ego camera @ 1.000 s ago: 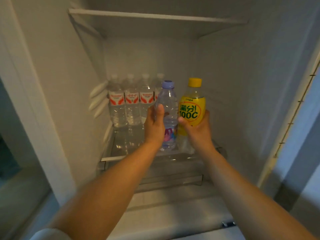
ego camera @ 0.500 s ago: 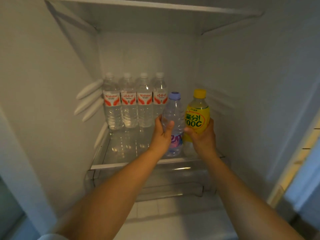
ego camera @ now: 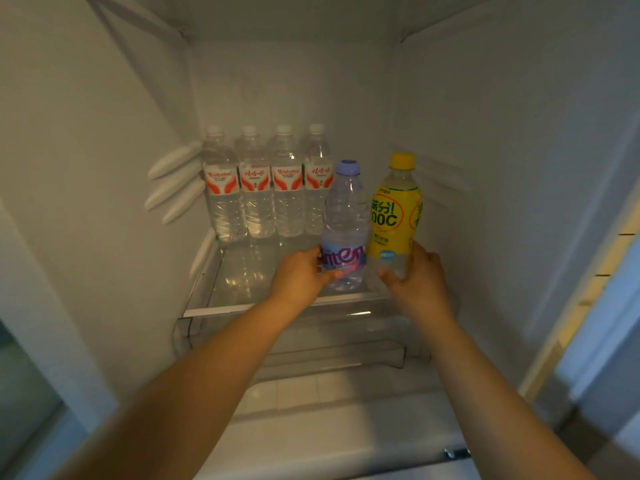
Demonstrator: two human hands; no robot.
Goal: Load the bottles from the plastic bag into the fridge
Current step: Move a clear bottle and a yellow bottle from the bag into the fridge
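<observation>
Both arms reach in from six o'clock toward the glass shelf (ego camera: 221, 308) of the fridge (ego camera: 519, 133). The left hand (ego camera: 298, 276) has its grip wrapped round the base of the purple-capped water bottle (ego camera: 344, 216), and the right hand (ego camera: 417, 277) curls its grip low around the yellow drink bottle (ego camera: 394, 216). The two stand upright and side by side at the shelf's front, the yellow one at three o'clock of the purple; whether their bases have settled on the glass cannot be told. Beyond, at about eleven o'clock, four clear water bottles (ego camera: 270, 188) stand in a tidy row against the back wall, so loading looks well underway. What remains, judging from here, is to let these two go. The plastic bag is out of view, so how many bottles are left cannot be told.
</observation>
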